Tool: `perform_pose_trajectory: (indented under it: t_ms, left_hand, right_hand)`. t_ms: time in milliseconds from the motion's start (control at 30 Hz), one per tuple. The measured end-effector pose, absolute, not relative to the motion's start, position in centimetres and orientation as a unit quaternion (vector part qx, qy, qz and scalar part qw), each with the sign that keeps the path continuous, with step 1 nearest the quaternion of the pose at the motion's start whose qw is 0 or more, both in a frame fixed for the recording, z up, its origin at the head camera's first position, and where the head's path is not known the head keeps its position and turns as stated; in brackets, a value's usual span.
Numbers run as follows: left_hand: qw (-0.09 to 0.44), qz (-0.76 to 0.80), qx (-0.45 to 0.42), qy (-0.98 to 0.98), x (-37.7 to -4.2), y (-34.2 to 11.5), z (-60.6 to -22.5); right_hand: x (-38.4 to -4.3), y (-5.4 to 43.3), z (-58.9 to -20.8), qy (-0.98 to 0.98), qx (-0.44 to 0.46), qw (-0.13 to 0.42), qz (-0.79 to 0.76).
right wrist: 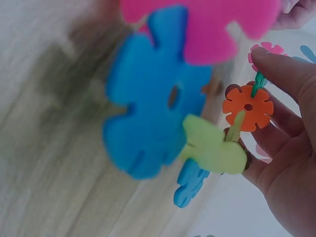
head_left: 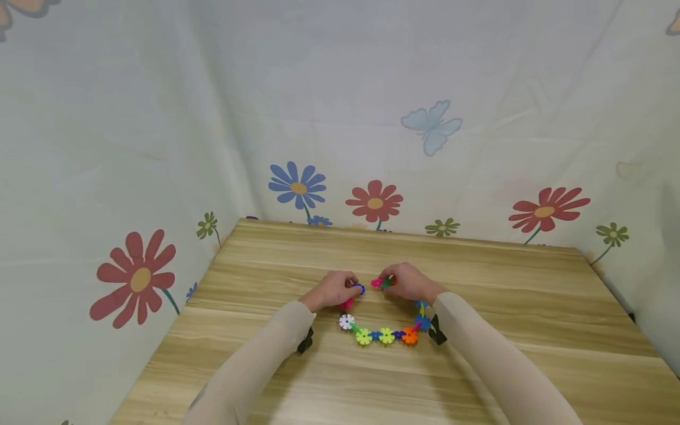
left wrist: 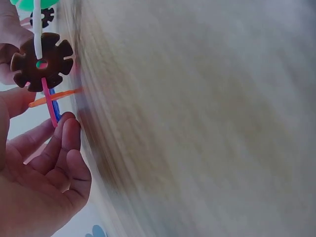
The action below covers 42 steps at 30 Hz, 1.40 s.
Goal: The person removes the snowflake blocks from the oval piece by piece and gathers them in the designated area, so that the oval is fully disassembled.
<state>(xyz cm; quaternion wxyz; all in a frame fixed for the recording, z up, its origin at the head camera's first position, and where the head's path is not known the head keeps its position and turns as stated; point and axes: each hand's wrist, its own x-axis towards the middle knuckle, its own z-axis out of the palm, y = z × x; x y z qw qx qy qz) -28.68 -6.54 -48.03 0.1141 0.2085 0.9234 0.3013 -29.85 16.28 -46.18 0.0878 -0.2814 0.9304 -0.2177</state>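
Note:
A chain of colourful notched interlocking plastic discs (head_left: 386, 336) lies curved on the table, both its ends raised between the hands. The left hand (head_left: 336, 288) pinches the left end, near a blue disc (head_left: 360, 289). In the left wrist view, a brown disc (left wrist: 42, 62) and an edge-on orange disc (left wrist: 54, 98) sit by its fingertips. My right hand (head_left: 408, 282) grips the other end, where a pink disc (head_left: 377, 283) points leftward. Seen from the right wrist, an orange disc (right wrist: 248, 108) lies against the fingers, joined to a green one (right wrist: 258, 84). A small gap parts the two ends.
The wood-grain table (head_left: 255, 260) reaches back to a pale curtain (head_left: 340, 106) printed with flowers and a butterfly. A white disc (head_left: 347, 321) and an orange disc (head_left: 409, 336) mark the chain's near corners, between the two forearms.

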Motion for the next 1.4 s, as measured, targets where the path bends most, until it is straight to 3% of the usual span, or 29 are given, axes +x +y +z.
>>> perform_pose_trajectory:
  t_ms: [567, 1400]
  left_hand:
    - [0.099, 0.297, 0.214, 0.925, -28.6, -5.7, -47.3]
    - [0.031, 0.351, 0.211, 0.912, -28.6, -4.1, -47.2]
  right_hand:
    - [-30.1, 16.0, -46.1, 0.929, -0.274, 0.075, -0.236]
    - [-29.6, 15.5, -45.8, 0.926, -0.249, 0.091, -0.268]
